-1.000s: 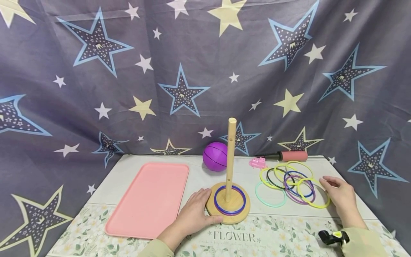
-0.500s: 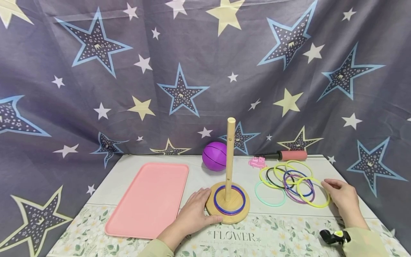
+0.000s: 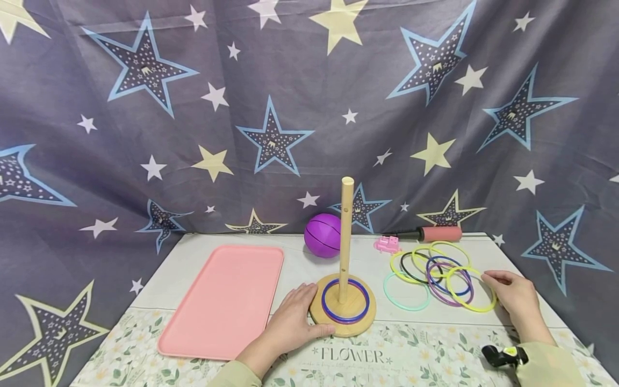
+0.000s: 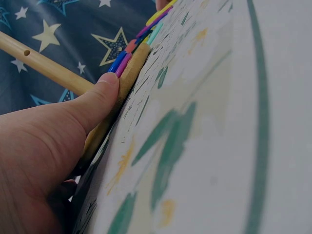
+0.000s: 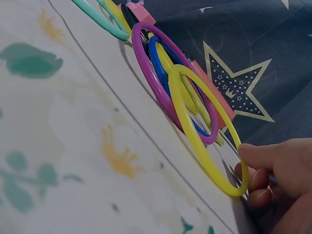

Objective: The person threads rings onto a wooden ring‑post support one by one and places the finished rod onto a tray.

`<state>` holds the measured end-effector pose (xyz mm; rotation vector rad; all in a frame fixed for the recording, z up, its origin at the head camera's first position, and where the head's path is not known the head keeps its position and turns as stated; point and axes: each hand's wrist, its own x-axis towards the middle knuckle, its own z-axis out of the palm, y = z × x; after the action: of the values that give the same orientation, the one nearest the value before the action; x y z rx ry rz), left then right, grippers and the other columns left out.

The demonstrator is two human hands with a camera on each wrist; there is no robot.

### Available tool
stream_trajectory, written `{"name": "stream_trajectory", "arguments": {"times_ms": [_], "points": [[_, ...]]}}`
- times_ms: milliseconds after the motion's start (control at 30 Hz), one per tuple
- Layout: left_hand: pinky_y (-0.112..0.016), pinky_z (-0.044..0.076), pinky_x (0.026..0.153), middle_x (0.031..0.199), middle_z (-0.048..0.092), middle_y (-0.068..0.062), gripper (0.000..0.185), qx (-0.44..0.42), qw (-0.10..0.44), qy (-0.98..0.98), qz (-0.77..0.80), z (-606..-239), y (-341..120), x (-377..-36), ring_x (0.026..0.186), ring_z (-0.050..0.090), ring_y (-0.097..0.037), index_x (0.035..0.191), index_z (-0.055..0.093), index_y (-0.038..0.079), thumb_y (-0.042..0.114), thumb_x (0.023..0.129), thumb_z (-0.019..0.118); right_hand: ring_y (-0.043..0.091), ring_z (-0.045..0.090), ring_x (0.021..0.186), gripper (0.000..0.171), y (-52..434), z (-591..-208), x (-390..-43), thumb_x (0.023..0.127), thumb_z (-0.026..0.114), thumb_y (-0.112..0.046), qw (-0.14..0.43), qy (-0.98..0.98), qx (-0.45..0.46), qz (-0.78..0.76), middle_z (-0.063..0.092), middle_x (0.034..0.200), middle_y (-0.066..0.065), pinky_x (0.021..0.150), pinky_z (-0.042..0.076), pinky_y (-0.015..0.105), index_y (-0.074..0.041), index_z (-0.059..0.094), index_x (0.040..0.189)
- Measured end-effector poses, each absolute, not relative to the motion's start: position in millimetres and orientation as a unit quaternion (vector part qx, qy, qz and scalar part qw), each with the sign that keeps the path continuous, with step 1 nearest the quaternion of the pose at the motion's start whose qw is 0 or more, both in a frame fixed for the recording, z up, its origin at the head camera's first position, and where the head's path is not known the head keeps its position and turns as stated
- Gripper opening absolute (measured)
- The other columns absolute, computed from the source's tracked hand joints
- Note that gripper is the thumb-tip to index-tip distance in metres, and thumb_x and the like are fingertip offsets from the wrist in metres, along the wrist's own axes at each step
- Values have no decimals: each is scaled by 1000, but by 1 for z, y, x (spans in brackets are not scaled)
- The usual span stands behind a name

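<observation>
A wooden peg (image 3: 345,236) stands on a round wooden base (image 3: 360,327) with a blue ring (image 3: 323,303) lying around its foot. My left hand (image 3: 309,312) rests on the table against the base's left rim, fingers fairly straight and thumb along the front edge; the left wrist view shows the thumb (image 4: 105,90) pressed to the base (image 4: 134,66). To the right lies a pile of thin coloured rings (image 3: 435,269). My right hand (image 3: 493,279) pinches the right edge of the nearest yellow ring (image 3: 464,308). In the right wrist view the fingertips (image 5: 253,180) close on that yellow ring (image 5: 195,131).
A pink tray (image 3: 227,301) lies left of the base. At the back are a purple ball (image 3: 322,235), a small pink toy (image 3: 387,244) and a pump with a pink handle (image 3: 437,234). A star-patterned curtain hangs behind the table. The table's right edge is close to my right hand.
My right hand has drawn slightly lower and its fingers have settled on the yellow ring's right edge. My left hand and the stand have not moved.
</observation>
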<state>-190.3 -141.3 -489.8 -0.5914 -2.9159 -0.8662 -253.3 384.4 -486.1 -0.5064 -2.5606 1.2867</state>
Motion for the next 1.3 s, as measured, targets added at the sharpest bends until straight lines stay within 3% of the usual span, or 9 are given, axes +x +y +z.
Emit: {"name": "stream_trajectory", "arguments": {"times_ms": [167, 433, 767, 1067, 1133, 1300], "points": [[-59, 24, 134, 168, 48, -23, 114, -191, 25, -940, -280, -491, -141, -191, 161, 37, -40, 164, 46, -4, 70, 87, 86, 1, 59, 80, 49, 385, -488, -252, 110, 70, -30, 121, -877, -153, 439, 77, 110, 13, 61, 54, 20, 9, 69, 137], [-59, 24, 134, 167, 48, -24, 113, -193, 29, -940, -278, -490, -141, -190, 161, 37, -41, 164, 46, -4, 69, 87, 86, -2, 58, 80, 46, 386, -488, -252, 109, 71, -28, 121, -881, -143, 434, 76, 115, 19, 62, 54, 17, 9, 70, 135], [-60, 24, 134, 167, 48, -24, 113, -196, 31, -939, -281, -490, -141, -190, 160, 37, -42, 163, 46, -5, 69, 87, 86, 2, 58, 85, 53, 388, -486, -250, 110, 70, -38, 100, -875, -139, 452, 74, 104, -7, 65, 54, 20, 8, 71, 137], [-59, 24, 134, 167, 49, -23, 112, -194, 29, -941, -277, -491, -141, -192, 161, 37, -41, 164, 47, -4, 68, 87, 87, 15, 57, 95, 57, 387, -484, -253, 111, 67, -41, 84, -864, -176, 463, 70, 133, 22, 64, 52, 23, 7, 68, 141], [-59, 24, 134, 167, 48, -23, 112, -194, 29, -940, -278, -491, -141, -192, 161, 37, -41, 164, 47, -4, 68, 87, 86, 17, 57, 94, 57, 386, -483, -253, 111, 66, -40, 82, -858, -185, 471, 71, 129, 19, 64, 52, 25, 7, 67, 143], [-59, 23, 134, 168, 48, -23, 114, -193, 27, -941, -278, -491, -141, -192, 161, 37, -41, 164, 46, -4, 70, 87, 85, 17, 56, 79, 55, 385, -483, -252, 112, 65, -37, 82, -843, -192, 495, 69, 99, -6, 60, 49, 31, 8, 65, 144]]}}
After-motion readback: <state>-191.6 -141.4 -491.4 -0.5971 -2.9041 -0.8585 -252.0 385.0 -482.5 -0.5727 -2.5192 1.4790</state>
